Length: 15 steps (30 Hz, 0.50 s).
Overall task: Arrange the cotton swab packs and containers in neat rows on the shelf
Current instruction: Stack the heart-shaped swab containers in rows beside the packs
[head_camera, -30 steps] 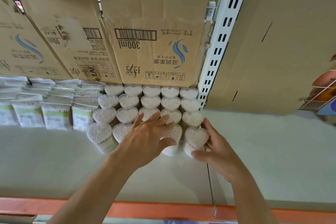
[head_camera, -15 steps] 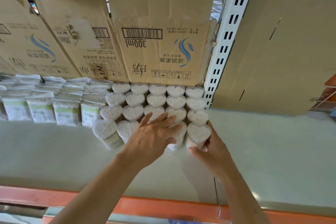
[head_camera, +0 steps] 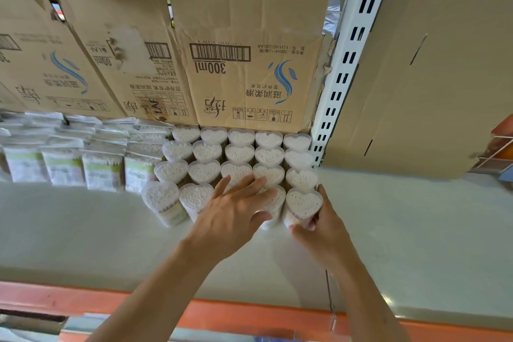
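1. Nearest me, an orange rail (head_camera: 249, 314) edges the shelf (head_camera: 402, 230), and both forearms reach in over it.
2. I have the right hand (head_camera: 324, 233) on the front right container (head_camera: 304, 203), a heart-shaped tub of swabs at the right end of the front row. The thumb is at its near wall and the fingers (head_camera: 322, 194) curl round its right side, clamped on it.
3. The left hand (head_camera: 233, 216) lies flat over the tops of the tubs next to it. Its fingers (head_camera: 249, 186) are straight and spread apart and grip nothing, and the thumb touches the near wall of the tub beside the held one.
4. I judge this to be the squaring-up step: seating the last tub so the front row sits flush. The next move calls for a gentle push backward and inward while the flat hand steadies the neighbours.
5. Beyond, the containers (head_camera: 240, 147) stand in a tight block, five across. The two front-left tubs jut forward and lean a little, so I would tidy them next.
6. Left of the block, the packs (head_camera: 102, 166) stand in rows and touch one another.
7. Farthest back, cardboard boxes (head_camera: 249, 64) close off the shelf, with a slotted post (head_camera: 341, 78) just beside the right column.
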Each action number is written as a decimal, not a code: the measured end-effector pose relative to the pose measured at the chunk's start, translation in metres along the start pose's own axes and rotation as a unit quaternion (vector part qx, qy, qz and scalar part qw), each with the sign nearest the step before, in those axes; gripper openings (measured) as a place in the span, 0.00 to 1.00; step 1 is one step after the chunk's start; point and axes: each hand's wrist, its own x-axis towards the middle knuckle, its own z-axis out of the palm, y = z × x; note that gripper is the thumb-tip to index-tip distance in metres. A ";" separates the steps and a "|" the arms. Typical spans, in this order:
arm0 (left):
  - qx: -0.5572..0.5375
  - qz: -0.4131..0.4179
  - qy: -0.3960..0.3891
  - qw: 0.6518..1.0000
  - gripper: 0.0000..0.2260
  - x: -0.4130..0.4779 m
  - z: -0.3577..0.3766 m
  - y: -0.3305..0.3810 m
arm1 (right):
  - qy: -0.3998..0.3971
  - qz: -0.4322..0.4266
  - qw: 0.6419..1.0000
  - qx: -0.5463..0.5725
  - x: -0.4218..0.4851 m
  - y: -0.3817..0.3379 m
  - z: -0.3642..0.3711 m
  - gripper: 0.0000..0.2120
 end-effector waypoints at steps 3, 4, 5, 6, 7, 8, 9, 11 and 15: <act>-0.002 -0.004 0.003 1.000 0.21 -0.003 -0.001 0.001 | 0.005 -0.003 1.000 -0.005 -0.002 -0.001 0.001 0.32; 0.001 -0.006 0.006 1.000 0.21 -0.004 -0.002 0.001 | 0.001 -0.003 1.000 -0.006 -0.002 -0.001 0.001 0.32; 0.002 -0.011 0.008 1.000 0.21 -0.005 -0.004 0.001 | -0.007 -0.002 1.000 -0.002 -0.001 0.000 0.000 0.32; -0.001 -0.019 0.008 1.000 0.21 -0.007 -0.006 0.000 | -0.019 -0.004 1.000 0.010 0.000 0.000 -0.002 0.34; -0.006 -0.030 0.007 1.000 0.22 -0.008 -0.009 -0.002 | -0.032 -0.007 0.999 0.027 -0.001 -0.001 -0.005 0.36; -0.012 -0.042 0.009 0.999 0.23 -0.010 -0.011 -0.004 | -0.045 -0.016 0.998 0.051 -0.002 -0.004 -0.008 0.37; -0.022 -0.056 0.011 0.998 0.24 -0.012 -0.014 -0.007 | -0.054 -0.030 0.995 0.077 -0.003 -0.009 -0.011 0.37; -0.042 -0.080 0.018 0.996 0.25 -0.014 -0.017 -0.014 | -0.047 -0.060 0.989 0.127 -0.003 -0.019 -0.018 0.31; -0.060 -0.109 0.033 0.992 0.26 -0.015 -0.022 -0.022 | 0.031 -0.018 0.988 0.150 0.008 -0.035 -0.025 0.23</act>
